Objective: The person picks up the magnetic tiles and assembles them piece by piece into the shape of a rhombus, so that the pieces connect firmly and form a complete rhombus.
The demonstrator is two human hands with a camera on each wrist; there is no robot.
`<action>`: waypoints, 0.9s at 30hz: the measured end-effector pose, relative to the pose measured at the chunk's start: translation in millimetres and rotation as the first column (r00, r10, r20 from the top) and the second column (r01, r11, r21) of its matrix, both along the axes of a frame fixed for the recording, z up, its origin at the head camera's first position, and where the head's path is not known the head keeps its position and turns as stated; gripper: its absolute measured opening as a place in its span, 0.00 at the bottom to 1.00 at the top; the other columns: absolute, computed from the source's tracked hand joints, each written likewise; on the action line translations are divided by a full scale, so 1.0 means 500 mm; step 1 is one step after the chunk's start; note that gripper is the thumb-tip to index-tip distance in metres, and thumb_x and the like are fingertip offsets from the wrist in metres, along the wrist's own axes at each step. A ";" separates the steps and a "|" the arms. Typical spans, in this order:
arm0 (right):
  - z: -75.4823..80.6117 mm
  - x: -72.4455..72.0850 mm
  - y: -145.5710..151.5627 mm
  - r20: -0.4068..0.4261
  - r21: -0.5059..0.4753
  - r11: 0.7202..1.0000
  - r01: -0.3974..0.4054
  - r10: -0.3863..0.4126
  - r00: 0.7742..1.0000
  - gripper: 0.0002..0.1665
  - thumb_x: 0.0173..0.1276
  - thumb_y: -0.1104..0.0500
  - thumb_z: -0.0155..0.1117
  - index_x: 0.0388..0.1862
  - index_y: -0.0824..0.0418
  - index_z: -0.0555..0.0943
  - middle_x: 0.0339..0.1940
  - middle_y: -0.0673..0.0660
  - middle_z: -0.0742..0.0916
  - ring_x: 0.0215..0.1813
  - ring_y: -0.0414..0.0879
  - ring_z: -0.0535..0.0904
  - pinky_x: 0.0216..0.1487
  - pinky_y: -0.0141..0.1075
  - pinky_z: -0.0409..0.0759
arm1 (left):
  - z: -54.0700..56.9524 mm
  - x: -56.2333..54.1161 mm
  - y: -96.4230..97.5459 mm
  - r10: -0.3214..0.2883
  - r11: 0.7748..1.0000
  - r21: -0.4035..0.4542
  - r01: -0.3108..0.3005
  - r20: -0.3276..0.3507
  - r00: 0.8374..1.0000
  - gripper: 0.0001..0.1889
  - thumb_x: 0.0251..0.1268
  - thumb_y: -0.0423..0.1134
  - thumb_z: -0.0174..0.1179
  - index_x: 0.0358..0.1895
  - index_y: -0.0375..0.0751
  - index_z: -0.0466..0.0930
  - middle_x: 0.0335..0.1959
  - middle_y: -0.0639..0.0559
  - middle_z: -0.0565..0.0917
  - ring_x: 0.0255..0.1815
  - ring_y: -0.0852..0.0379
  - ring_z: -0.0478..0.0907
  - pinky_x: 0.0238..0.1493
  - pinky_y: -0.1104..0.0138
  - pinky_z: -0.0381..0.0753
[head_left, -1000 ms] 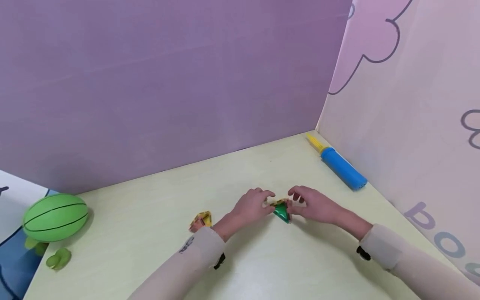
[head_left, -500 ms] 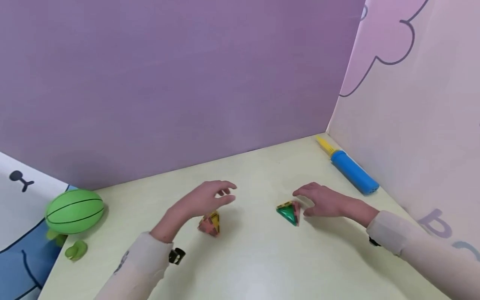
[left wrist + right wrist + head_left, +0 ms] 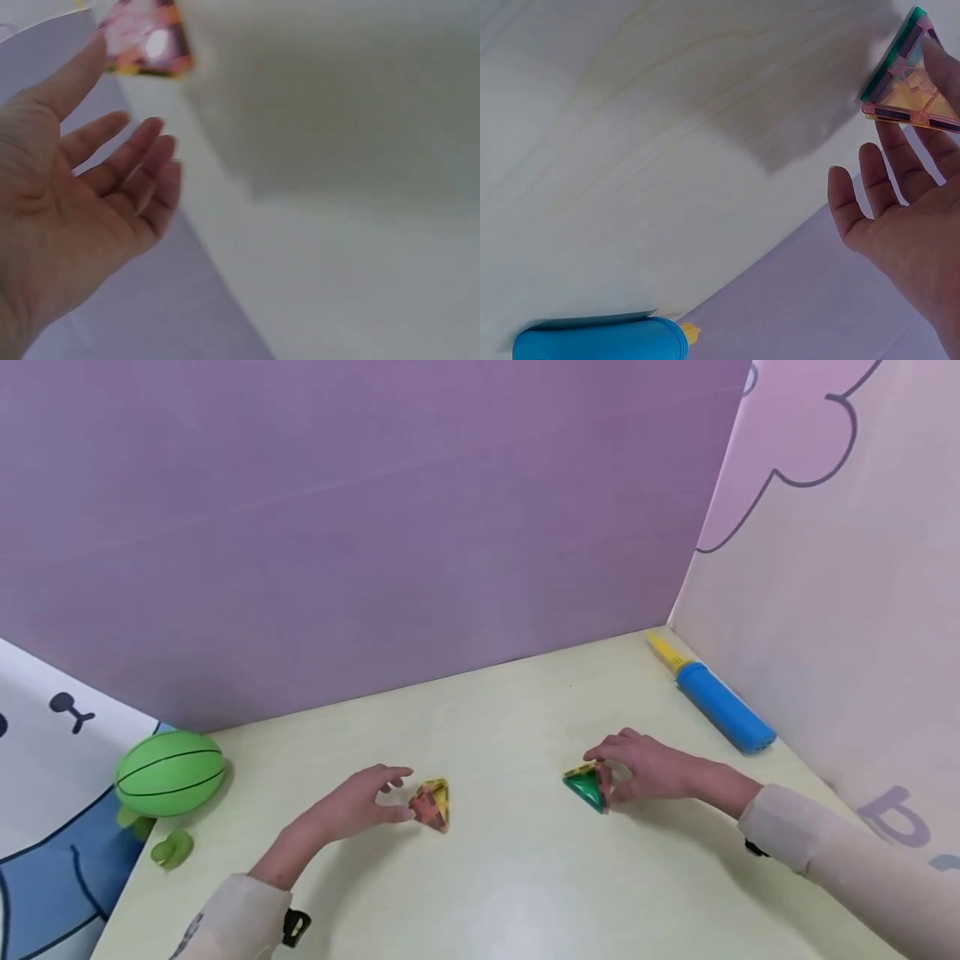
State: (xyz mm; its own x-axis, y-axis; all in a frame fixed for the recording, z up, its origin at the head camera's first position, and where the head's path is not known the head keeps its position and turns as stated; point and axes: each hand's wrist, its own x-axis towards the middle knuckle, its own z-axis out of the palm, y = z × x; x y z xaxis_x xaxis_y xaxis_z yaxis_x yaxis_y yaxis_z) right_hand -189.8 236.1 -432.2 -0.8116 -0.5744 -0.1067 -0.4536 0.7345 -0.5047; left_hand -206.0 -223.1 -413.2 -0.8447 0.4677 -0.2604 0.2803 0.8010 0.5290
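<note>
Two small pyramids of translucent magnetic tiles stand apart on the table. My left hand is beside the left magnetic tile pyramid, which shows red and yellow faces. Its thumb tip reaches that pyramid's near side, while the other fingers stay loosely bent and apart from it in the left wrist view. On the right, my right hand pinches the other magnetic tile pyramid, with green, yellow and pink faces. Its thumb lies on the pink face and fingers are at the yellow side; the thumb partly covers the tile.
A blue pump with a yellow nozzle lies along the right wall. At the table's left edge are a green ball with black lines and a small green object. A purple wall closes off the back.
My left hand has left the green-faced pyramid and moved left to the red and yellow one. My right hand drew off that green-faced pyramid, then closed on it. The head view shifted left.
</note>
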 end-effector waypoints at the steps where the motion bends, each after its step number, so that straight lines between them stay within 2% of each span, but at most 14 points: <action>1: -0.001 -0.001 -0.001 -0.005 -0.002 1.000 -0.002 0.002 1.000 0.26 0.60 0.52 0.76 0.57 0.53 0.81 0.60 0.51 0.82 0.60 0.50 0.71 0.58 0.49 0.75 | -0.009 0.000 0.000 -0.003 1.000 0.010 0.003 -0.008 1.000 0.38 0.63 0.55 0.68 0.72 0.40 0.68 0.60 0.44 0.79 0.61 0.45 0.75 0.58 0.49 0.77; 4: -0.011 -0.002 -0.004 -0.040 -0.001 1.000 -0.013 0.013 0.999 0.26 0.59 0.50 0.78 0.55 0.52 0.82 0.55 0.49 0.83 0.57 0.47 0.71 0.55 0.45 0.75 | -0.032 -0.002 0.005 -0.003 0.999 0.035 0.004 -0.035 0.999 0.37 0.61 0.55 0.69 0.69 0.41 0.72 0.54 0.48 0.80 0.55 0.50 0.76 0.53 0.54 0.78; 8: -0.026 -0.003 -0.013 -0.083 0.001 1.000 -0.015 0.016 0.996 0.32 0.58 0.48 0.78 0.60 0.54 0.81 0.48 0.45 0.83 0.52 0.44 0.71 0.50 0.40 0.73 | -0.055 -0.005 0.012 -0.039 0.999 0.031 0.041 -0.075 0.996 0.33 0.61 0.55 0.69 0.65 0.39 0.76 0.47 0.52 0.80 0.49 0.55 0.77 0.47 0.61 0.78; 12: -0.032 -0.005 -0.030 -0.108 0.022 1.000 0.010 -0.007 0.994 0.32 0.57 0.45 0.78 0.59 0.54 0.81 0.47 0.45 0.83 0.51 0.43 0.71 0.48 0.39 0.70 | -0.069 -0.002 0.016 -0.068 0.998 0.006 0.069 -0.118 0.991 0.32 0.62 0.55 0.68 0.62 0.38 0.78 0.44 0.54 0.80 0.44 0.59 0.75 0.43 0.64 0.77; 19: -0.032 -0.004 -0.058 -0.155 0.067 0.997 0.040 -0.030 0.988 0.31 0.58 0.42 0.77 0.56 0.54 0.81 0.43 0.45 0.83 0.46 0.42 0.72 0.44 0.38 0.70 | -0.074 0.001 0.033 -0.088 0.996 -0.030 0.084 -0.179 0.980 0.27 0.62 0.55 0.67 0.59 0.43 0.80 0.39 0.58 0.79 0.39 0.62 0.73 0.39 0.67 0.75; 27: -0.032 -0.012 -0.085 -0.197 0.083 0.996 0.034 -0.017 0.980 0.29 0.58 0.42 0.76 0.53 0.54 0.81 0.40 0.44 0.82 0.44 0.42 0.73 0.42 0.36 0.69 | -0.069 0.002 0.070 -0.140 0.989 -0.087 0.123 -0.245 0.959 0.27 0.61 0.55 0.67 0.59 0.43 0.80 0.38 0.58 0.80 0.39 0.62 0.76 0.42 0.65 0.77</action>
